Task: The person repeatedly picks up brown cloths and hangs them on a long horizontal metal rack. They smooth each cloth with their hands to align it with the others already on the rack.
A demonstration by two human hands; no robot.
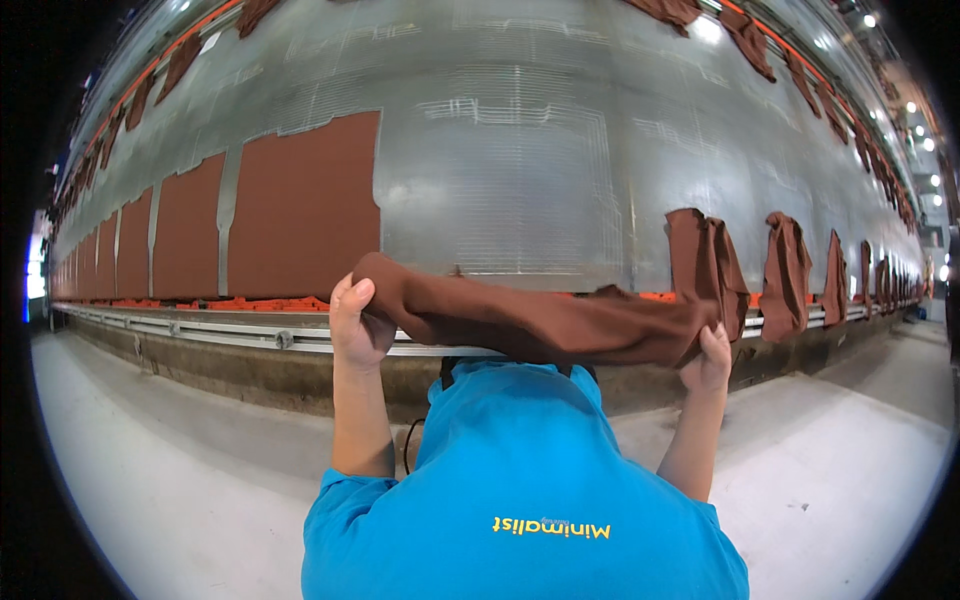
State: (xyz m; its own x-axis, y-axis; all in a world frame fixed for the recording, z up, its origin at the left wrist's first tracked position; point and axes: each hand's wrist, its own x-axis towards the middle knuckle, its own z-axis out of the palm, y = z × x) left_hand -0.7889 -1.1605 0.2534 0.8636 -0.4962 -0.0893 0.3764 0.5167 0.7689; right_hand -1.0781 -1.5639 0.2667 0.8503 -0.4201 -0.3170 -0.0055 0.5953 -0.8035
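A brown fabric panel (540,320) hangs stretched between my two hands, gathered in folds, in front of the long metal table's near edge. My left hand (358,315) grips its left end, thumb on top. At the other end my right hand (710,355) has its fingers closed on the cloth. Left of the held cloth, a flat brown panel (305,205) lies smooth on the metal table (500,190), with several more flat panels in a row beyond it. Right of my hands, a crumpled brown panel (708,260) drapes over the near edge.
Several more loose brown pieces (787,270) hang over the near edge to the right. Others (748,45) hang along the far edge by an orange rail. A metal rail (240,335) runs along the table's near side. Pale floor (200,450) lies below.
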